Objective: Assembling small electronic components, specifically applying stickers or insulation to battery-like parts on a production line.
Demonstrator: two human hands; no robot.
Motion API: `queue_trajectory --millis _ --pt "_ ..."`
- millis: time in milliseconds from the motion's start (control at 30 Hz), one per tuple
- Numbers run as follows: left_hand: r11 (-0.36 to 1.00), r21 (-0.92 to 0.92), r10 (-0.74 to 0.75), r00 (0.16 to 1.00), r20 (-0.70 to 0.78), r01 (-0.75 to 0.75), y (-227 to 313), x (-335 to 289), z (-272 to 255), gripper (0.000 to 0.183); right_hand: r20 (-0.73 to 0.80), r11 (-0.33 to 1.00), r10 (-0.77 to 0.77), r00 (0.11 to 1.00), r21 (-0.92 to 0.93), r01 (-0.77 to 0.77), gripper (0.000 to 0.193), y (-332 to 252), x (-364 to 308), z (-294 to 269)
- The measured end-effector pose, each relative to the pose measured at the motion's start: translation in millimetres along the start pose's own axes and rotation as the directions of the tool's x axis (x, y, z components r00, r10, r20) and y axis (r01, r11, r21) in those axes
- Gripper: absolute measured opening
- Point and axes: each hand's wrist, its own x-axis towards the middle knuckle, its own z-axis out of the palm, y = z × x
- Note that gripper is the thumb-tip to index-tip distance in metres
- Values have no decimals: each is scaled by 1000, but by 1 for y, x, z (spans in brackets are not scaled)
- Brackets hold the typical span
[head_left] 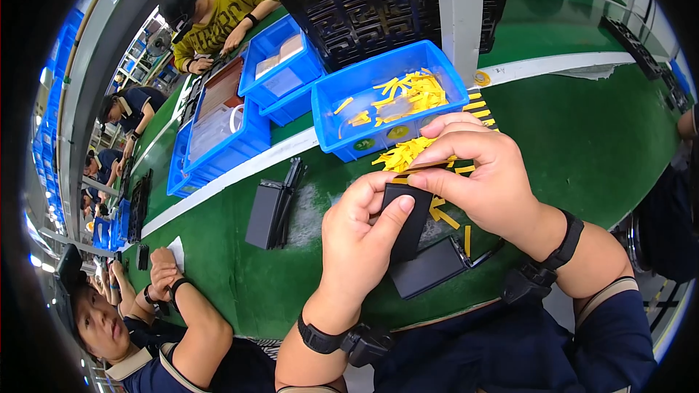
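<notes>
My left hand (pixel 357 236) is closed around a flat black rectangular case (pixel 412 227), thumb on its face. At the case's top edge, my right hand (pixel 486 167) pinches a thin dark strip (pixel 429 167). A bit of yellow shows just beneath that strip, between the hands. Loose yellow strips (pixel 405 154) lie heaped behind the fingers, and a few are scattered to the right. Close to my body, another black case (pixel 431 269) rests on the green bench, with a dark cable or arm at its right end.
Beyond my hands stands a blue bin (pixel 331 113) of yellow strips. A stack of black cases (pixel 266 211) sits to the left. More blue bins (pixel 262 127) line the bench, beside a grey post (pixel 459 14). Co-workers sit along the left; one person's forearms (pixel 191 302) rest close by.
</notes>
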Motion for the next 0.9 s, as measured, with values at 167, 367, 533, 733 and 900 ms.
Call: queue_trajectory --millis 167,367,533,733,900 --pt "998 54 39 999 -11 -38 -6 1 -2 21 16 991 99 995 87 -100 14 0 -1 1" --pt "999 37 27 1000 -2 -27 -6 0 -1 21 -23 999 -20 1000 -31 19 14 5 -1 2" --pt "997 67 37 999 11 -37 -4 0 -1 21 -21 999 -4 1000 -44 3 15 5 -1 4" --pt "999 40 27 1000 4 -27 -4 -1 2 22 -25 918 -243 970 -329 221 18 -1 -2 4" --pt "920 348 164 984 76 -180 -2 -2 -2 23 27 936 -220 975 -277 219 19 0 0 1"
